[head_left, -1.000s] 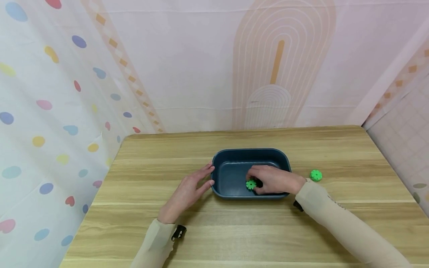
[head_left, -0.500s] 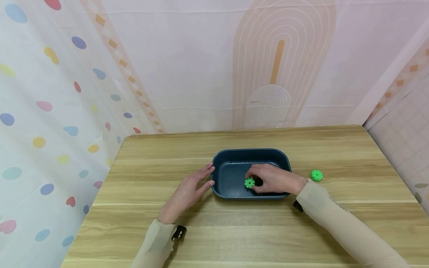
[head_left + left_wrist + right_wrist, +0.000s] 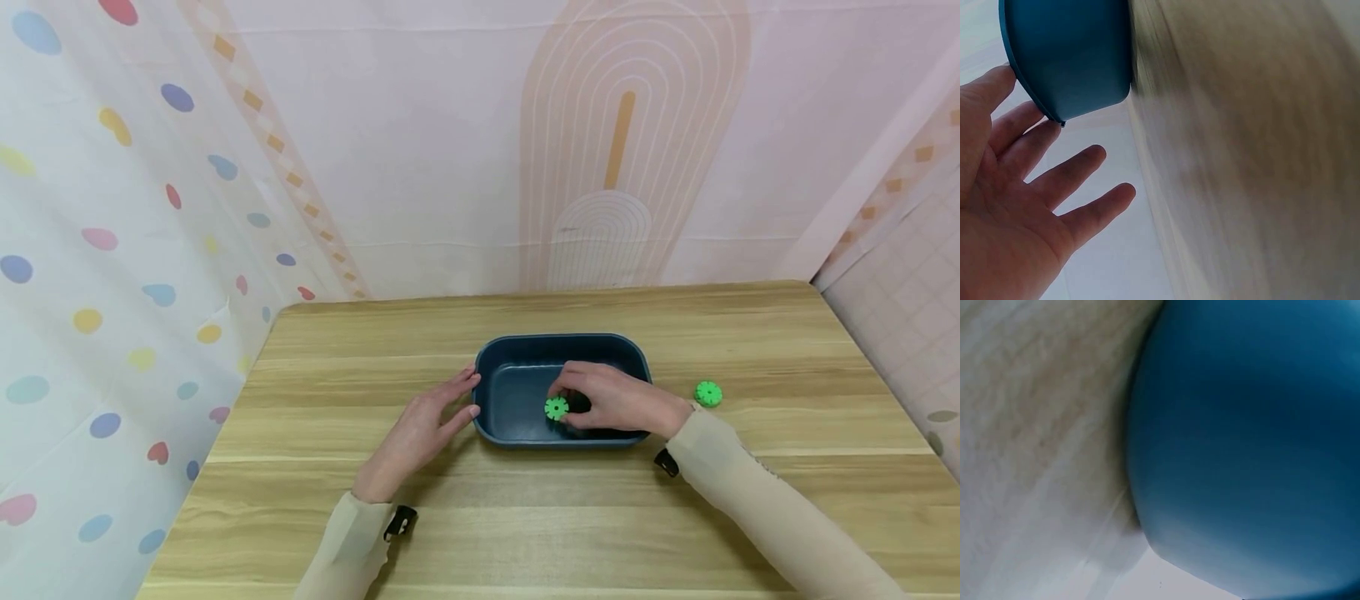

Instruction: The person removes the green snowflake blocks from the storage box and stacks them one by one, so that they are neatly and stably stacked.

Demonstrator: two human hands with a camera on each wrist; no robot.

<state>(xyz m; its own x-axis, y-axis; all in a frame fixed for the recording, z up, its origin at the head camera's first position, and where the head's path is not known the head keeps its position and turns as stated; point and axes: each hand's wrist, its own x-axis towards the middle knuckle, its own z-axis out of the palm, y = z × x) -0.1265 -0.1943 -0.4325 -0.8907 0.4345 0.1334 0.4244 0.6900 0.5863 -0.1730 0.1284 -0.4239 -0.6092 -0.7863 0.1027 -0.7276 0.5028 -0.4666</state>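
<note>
A dark blue rectangular box (image 3: 517, 400) stands on the wooden table. My right hand (image 3: 617, 400) reaches over its right wall and pinches a green notched plastic disc (image 3: 556, 408) between thumb and fingers, inside the box. My left hand (image 3: 414, 429) touches the box's left rim with fairly straight fingertips; the left wrist view shows this hand (image 3: 1029, 187) with two fingers spread off the box (image 3: 1066, 56). On the table to the right of the box lie green notched discs (image 3: 708, 393), seemingly stacked. Only the box's outer wall (image 3: 1241, 444) fills the right wrist view, where my right hand is hidden.
The wooden table (image 3: 360, 350) runs back to a patterned curtain (image 3: 435, 167). More curtain hangs along the left and right sides. Each sleeve carries a small black wrist device, one on the left (image 3: 401, 522) and one on the right (image 3: 666, 462).
My right hand has lifted a little, and the green disc in its fingers has shifted slightly left and up. The left hand and the box have stayed in place.
</note>
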